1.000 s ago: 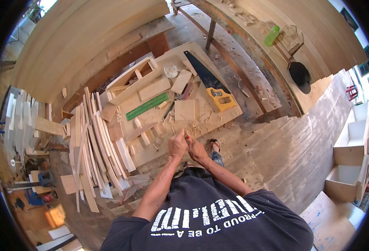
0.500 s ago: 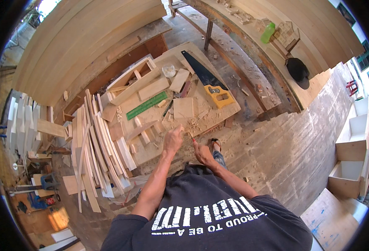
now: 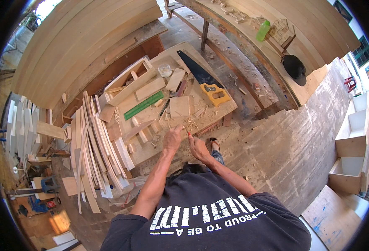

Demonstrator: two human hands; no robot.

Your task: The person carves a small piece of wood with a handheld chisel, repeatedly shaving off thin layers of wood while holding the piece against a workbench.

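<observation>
My left hand is closed, its fingers around something small and pale at their tips, too small to make out. My right hand, just right of it, grips a thin red-handled tool pointing toward my left hand. Both are above the near edge of a low plywood board. On the board lie wood shavings, a wooden block, a green ruler, a handsaw with yellow handle, a clear glass container and an open wooden frame.
Long wood strips are piled at the left. A workbench at the upper right holds a green bottle and dark cap. Wooden boxes stand at the right. A large panel stack stands upper left.
Half a second ago my hands dropped slightly apart. Now my right hand is higher and closer to my left again, the red tool at the left hand's fingertips.
</observation>
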